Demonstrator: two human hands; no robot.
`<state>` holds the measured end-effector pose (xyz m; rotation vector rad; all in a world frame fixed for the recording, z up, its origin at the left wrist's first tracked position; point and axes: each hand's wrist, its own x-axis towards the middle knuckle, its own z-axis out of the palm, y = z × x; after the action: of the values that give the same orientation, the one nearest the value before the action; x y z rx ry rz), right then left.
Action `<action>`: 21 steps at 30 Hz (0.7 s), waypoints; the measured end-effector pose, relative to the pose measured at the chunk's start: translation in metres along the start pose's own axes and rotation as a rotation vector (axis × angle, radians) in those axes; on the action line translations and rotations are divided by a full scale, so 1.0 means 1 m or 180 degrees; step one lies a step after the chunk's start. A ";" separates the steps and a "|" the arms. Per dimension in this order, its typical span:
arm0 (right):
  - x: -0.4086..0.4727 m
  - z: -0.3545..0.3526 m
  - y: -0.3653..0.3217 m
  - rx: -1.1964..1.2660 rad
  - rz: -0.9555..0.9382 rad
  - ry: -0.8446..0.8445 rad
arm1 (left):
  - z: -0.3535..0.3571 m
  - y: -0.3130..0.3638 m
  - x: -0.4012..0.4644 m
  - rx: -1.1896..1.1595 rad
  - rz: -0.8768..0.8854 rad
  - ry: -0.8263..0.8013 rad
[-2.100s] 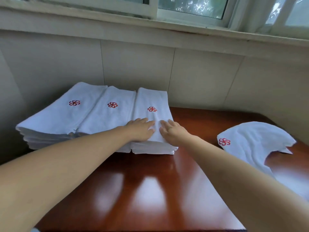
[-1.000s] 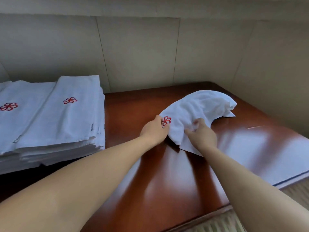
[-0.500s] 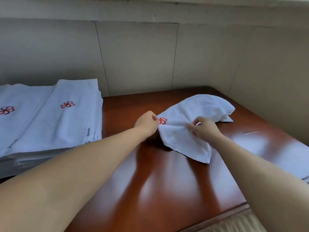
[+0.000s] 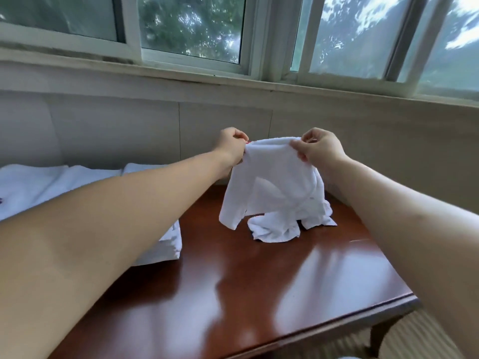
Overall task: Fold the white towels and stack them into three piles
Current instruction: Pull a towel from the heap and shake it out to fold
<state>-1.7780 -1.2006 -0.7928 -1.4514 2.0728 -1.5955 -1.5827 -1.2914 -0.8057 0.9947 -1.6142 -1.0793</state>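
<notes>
Over the table point(image 4: 233, 294), both arms reached forward, raised. The left hand point(image 4: 232, 147) and right hand point(image 4: 317, 149) each pinched a top corner of a towel point(image 4: 274, 187), its crumpled tail touching the table. Unfolded yet; next it likely needed shaking flat. Stacks point(image 4: 51, 185) lay left.

Both bare arms are stretched out forward and up, forearms coming in from the bottom corners and angling toward each other. The left hand point(image 4: 231, 146) has its fingers curled with thumb and fingertips pinching the top edge of the towel point(image 4: 274, 187) at its left end. The right hand point(image 4: 317, 149) does the same at the right end, knuckles up, both hands at about the same height and a little apart.
</notes>
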 end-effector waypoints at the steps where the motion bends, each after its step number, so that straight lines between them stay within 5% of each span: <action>1: -0.004 -0.003 -0.012 0.0040 -0.0002 0.0012 | -0.008 0.011 -0.006 -0.0010 0.0017 0.0015; 11: -0.040 -0.008 -0.091 0.0595 0.1011 -0.0943 | -0.083 0.065 -0.044 -0.0280 -0.0297 0.0015; 17: -0.052 0.013 -0.075 -0.0166 0.1708 -0.2025 | -0.108 0.032 -0.046 0.0702 -0.1192 -0.0649; 21: -0.055 0.030 -0.058 -0.0296 0.1799 -0.2032 | -0.104 0.009 -0.041 0.0736 -0.1372 -0.0641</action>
<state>-1.6971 -1.1775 -0.7814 -1.0562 1.9216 -0.7122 -1.4739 -1.2711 -0.7880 1.4751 -1.7602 -1.3327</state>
